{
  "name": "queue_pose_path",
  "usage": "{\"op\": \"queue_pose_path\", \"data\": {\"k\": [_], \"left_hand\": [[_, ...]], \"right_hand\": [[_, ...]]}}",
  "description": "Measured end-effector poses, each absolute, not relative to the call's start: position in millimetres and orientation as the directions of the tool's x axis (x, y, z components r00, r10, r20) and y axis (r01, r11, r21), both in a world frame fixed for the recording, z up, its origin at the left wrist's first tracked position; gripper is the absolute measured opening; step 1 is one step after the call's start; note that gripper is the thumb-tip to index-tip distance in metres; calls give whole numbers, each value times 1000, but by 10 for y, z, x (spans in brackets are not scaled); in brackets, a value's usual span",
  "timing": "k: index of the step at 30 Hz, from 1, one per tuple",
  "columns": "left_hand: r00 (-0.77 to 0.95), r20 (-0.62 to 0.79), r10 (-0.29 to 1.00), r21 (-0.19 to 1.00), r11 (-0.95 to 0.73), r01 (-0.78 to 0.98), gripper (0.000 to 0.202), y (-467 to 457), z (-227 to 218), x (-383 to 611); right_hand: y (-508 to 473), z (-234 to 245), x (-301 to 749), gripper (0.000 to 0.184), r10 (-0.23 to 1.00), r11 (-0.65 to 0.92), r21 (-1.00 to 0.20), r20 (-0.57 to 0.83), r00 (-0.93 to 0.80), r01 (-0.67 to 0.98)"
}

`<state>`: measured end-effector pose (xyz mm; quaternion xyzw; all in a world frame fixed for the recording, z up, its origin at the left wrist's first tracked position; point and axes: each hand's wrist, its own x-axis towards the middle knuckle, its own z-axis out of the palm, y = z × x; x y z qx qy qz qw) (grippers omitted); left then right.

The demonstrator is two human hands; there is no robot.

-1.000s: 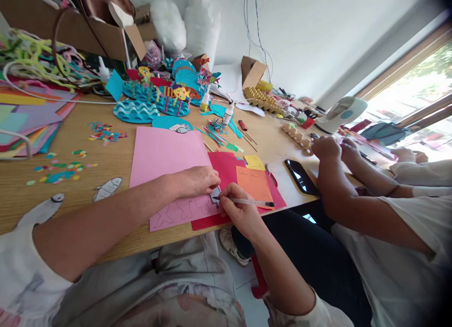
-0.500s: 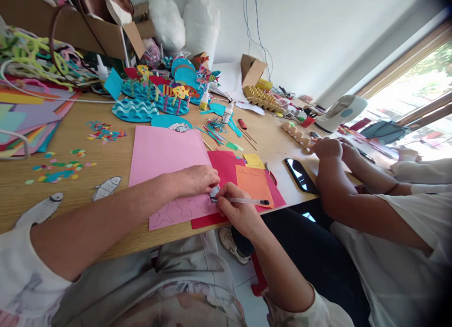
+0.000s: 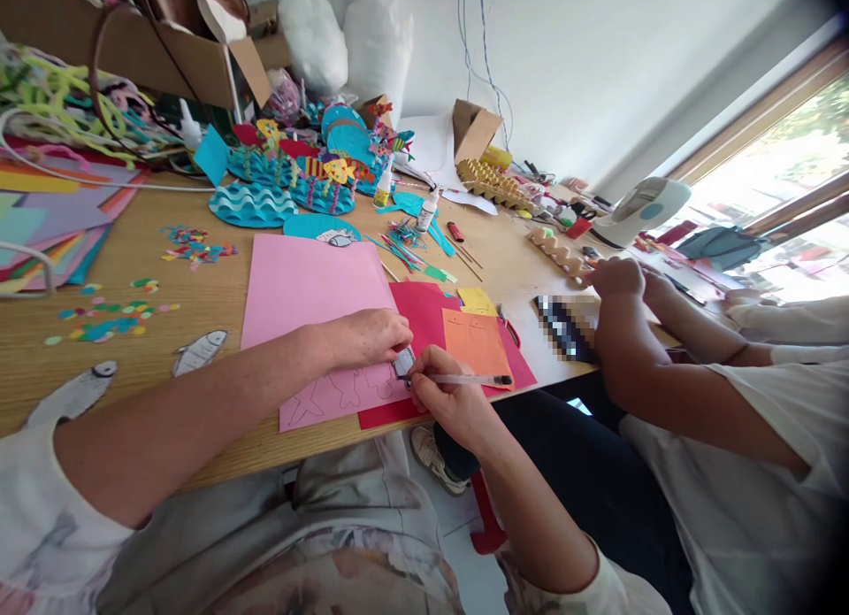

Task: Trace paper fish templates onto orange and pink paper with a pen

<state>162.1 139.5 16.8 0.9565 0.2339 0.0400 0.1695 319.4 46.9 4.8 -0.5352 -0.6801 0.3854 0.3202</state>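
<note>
A pink sheet of paper (image 3: 309,283) lies on the wooden table (image 3: 205,310), with fish outlines drawn along its near edge. My left hand (image 3: 368,336) presses a small grey paper fish template (image 3: 402,362) flat onto the sheet's corner, fingers curled over it. My right hand (image 3: 446,394) is closed on a clear pen (image 3: 464,380), whose tip touches the template's edge. A red sheet (image 3: 424,319) and an orange sheet (image 3: 476,342) lie just right of the pink one.
Two grey paper fish (image 3: 199,351) lie at the near left. Coloured confetti (image 3: 110,321), blue wave models (image 3: 256,205), glue bottles (image 3: 428,212) and paper stacks (image 3: 46,226) crowd the far side. A co-worker's arms (image 3: 637,332) rest at the right beside a phone (image 3: 563,327).
My right hand has shifted the pen slightly around the template. My left hand stays pressed on it.
</note>
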Motion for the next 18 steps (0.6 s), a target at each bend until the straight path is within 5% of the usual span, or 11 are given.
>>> {"op": "queue_pose_path", "data": {"k": [18], "left_hand": [[887, 9, 462, 369, -826, 427, 12, 1380, 194, 1613]], "right_hand": [[505, 75, 3181, 7, 974, 65, -903, -36, -225, 426]]}}
